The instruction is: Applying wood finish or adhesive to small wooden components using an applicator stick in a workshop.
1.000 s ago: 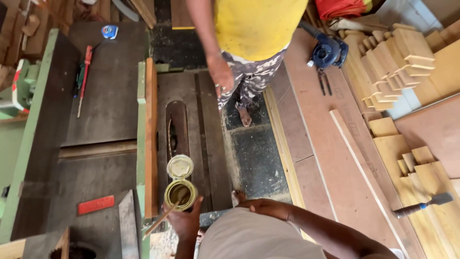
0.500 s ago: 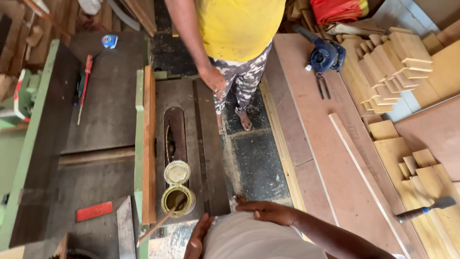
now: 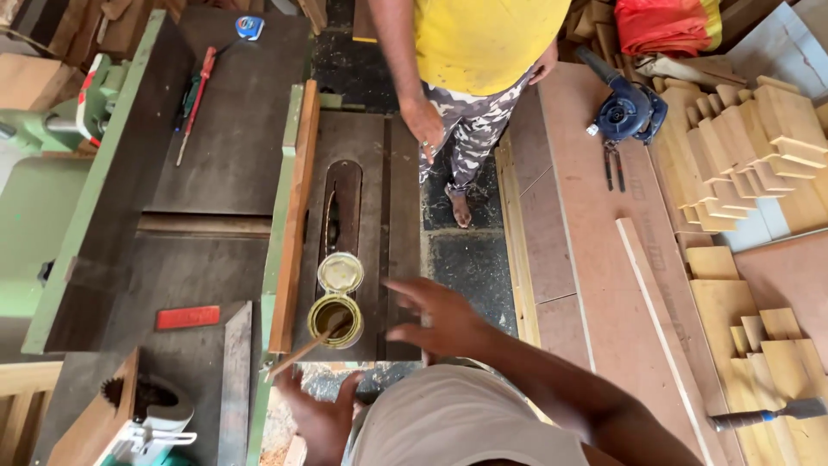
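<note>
1. Tin-plate can (image 3: 335,320), open, yellowish liquid inside, sits on the near end of the table saw top (image 3: 398,198), just at 6 o'clock of the blade slot (image 3: 333,216). Its loose lid (image 3: 341,273) lies touching it at 12 o'clock.
2. Stir stick (image 3: 302,350) leans out of the can toward 7 o'clock, with its free end past the table edge.
3. R hand (image 3: 431,321): spread wide, palm down, empty, just beside the can at 3 o'clock. No contact w/ can that I can see.
4. L hand (image 3: 317,416): open, fingers splayed, empty, near the stick's free end at 7 o'clock. Can't tell if it's touching.
5. To do it well, IMO: steady the can wall w/ R hand before L hand takes the stick; a leaning stick can tip a light can.
6. Grip the stick low on the clean end and keep it inside the rim so drips don't land on the saw top.
7. Keep both hands at the 6 o'clock end, away from the slot; the wooden fence (image 3: 293,216) at 9 o'clock limits room that side.
8. Co-worker's hand (image 3: 426,128) hangs by the far end of the saw top at 1 o'clock, well apart. Leave that side to them.
</note>
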